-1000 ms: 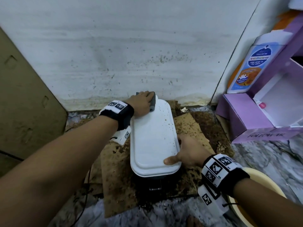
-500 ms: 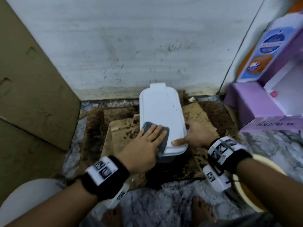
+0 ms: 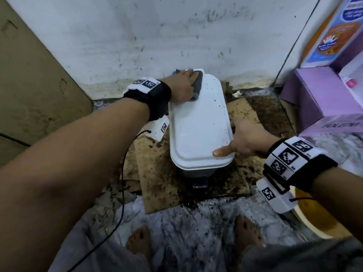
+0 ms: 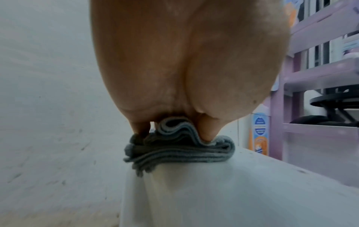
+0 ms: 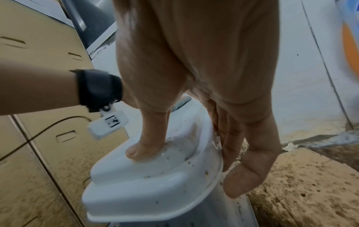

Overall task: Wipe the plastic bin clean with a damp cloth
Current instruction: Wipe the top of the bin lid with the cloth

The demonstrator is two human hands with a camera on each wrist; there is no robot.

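On bin lid (image 3: 198,124), left hand (image 3: 183,86) flattens cloth (image 3: 198,83); right hand (image 3: 247,139) grips edge.

Head view, text check. Purple box (image 3: 314,99), right side: I read "FOLLOW" printed upside down along its near face, and the letters after it run out of frame. Blue-and-orange label (image 3: 332,36) on the pack above it: lines of print are there, but too blurred to read. Wristbands carry black-and-white square code markers, right (image 3: 290,156) and left (image 3: 146,83); small digits beside them are illegible. Wrist views: nothing legible.
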